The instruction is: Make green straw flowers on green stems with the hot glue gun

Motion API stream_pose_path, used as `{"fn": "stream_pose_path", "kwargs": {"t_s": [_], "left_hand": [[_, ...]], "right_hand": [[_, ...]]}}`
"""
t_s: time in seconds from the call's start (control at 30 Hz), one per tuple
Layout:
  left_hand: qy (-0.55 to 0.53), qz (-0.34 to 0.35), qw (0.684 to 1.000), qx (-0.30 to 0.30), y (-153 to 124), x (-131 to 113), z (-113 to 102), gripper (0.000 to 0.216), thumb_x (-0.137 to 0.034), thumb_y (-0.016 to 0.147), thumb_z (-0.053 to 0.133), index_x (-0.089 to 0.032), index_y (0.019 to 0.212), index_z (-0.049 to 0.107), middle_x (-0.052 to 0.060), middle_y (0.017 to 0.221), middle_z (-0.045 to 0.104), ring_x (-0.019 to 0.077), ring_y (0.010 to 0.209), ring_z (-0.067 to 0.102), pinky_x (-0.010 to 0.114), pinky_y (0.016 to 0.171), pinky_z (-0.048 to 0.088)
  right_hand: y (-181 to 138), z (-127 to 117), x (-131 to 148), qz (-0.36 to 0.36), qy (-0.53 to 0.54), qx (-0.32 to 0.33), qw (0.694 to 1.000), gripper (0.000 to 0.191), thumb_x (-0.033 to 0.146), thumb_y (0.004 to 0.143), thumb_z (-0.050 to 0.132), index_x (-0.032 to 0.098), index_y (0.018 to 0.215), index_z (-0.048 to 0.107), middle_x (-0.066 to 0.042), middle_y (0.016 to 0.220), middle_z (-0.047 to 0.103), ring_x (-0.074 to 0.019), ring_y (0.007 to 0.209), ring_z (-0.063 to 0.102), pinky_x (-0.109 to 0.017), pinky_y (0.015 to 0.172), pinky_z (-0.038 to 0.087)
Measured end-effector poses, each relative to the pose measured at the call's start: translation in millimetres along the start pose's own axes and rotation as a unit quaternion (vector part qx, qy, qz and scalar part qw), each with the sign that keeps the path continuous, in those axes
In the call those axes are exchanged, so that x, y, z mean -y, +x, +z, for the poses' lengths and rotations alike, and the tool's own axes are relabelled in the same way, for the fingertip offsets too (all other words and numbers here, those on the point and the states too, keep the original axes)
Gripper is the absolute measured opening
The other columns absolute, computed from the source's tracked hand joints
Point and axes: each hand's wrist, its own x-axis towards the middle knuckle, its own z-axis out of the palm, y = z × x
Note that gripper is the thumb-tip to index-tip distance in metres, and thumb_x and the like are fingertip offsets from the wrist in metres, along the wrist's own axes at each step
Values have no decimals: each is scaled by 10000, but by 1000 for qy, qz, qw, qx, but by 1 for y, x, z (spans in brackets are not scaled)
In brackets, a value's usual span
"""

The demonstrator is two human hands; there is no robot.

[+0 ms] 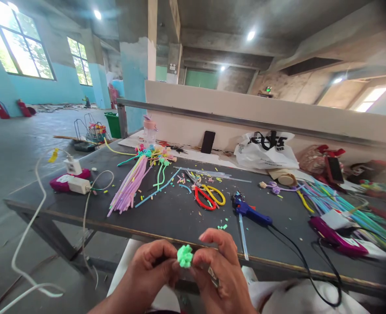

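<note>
A small bright green bunched piece (184, 256), fuzzy like twisted chenille stem, is held up in front of the table's near edge. My left hand (149, 268) pinches it from the left between thumb and forefinger. From the other side, my right hand (222, 269) has thumb and fingertips closed against it, with the forefinger raised and bent. Beyond my hands lie scissors (209, 198) with one red and one yellow handle. A blue glue gun (253, 213) rests to their right, a clear glue stick (243, 237) beneath it.
Lilac chenille stems (132, 185) lie at left beside a purple power strip (69, 181). Another power strip (337, 237) and blue stems (335, 203) sit at right. A black phone (208, 142), clear bottle (149, 131) and white bag (267, 152) stand along the back. The glue gun's cord hangs over the front edge.
</note>
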Motion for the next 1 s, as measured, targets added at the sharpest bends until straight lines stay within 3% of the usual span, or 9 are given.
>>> {"fn": "stream_pose_path", "kwargs": {"t_s": [0.17, 0.3, 0.43, 0.67, 0.87, 1.0], "left_hand": [[-47, -28, 999, 0, -4, 6, 3, 309, -420, 708, 654, -136, 618, 573, -7, 497, 548, 92, 481, 479, 202, 495, 393], [-26, -30, 999, -20, -2, 5, 3, 285, -396, 710, 649, -146, 601, 565, -10, 497, 550, 99, 484, 492, 208, 498, 413], [5, -25, 999, -47, 1, 0, 4, 210, -300, 679, 652, -156, 557, 561, -24, 484, 534, 98, 479, 486, 201, 483, 415], [14, -15, 999, -44, 0, 1, 6, 208, -298, 688, 624, -158, 546, 562, -24, 475, 527, 96, 473, 481, 199, 474, 413], [6, -30, 999, -43, 0, 1, 7, 235, -322, 702, 628, -157, 551, 555, -21, 464, 533, 93, 462, 470, 197, 478, 407], [60, -6, 996, -59, 2, 5, 5, 204, -302, 712, 618, -155, 576, 579, -17, 494, 543, 100, 472, 484, 189, 468, 400]], "right_hand": [[-1, 0, 1, 4, 0, 3, 1000, 126, 143, 821, 507, 224, 736, 550, -22, 799, 476, -172, 777, 499, -317, 694, 420], [-4, -2, 1, 25, -6, 0, 1000, 82, 160, 810, 520, 234, 806, 553, -46, 908, 503, -194, 864, 513, -325, 723, 433], [-6, -3, 0, 20, -24, -12, 999, 160, 118, 789, 524, 241, 886, 561, -58, 998, 498, -206, 924, 501, -344, 775, 414], [-5, 1, 0, -8, -37, -32, 999, 173, 59, 779, 511, 224, 803, 559, -44, 956, 484, -188, 881, 501, -366, 816, 361], [-6, 2, -2, 3, -16, -19, 1000, 184, 61, 787, 491, 233, 764, 552, -27, 870, 490, -175, 834, 514, -342, 783, 402], [-8, 1, -6, 20, -20, 3, 1000, 120, 118, 780, 532, 230, 815, 559, -55, 1007, 493, -203, 938, 501, -332, 770, 413]]}}
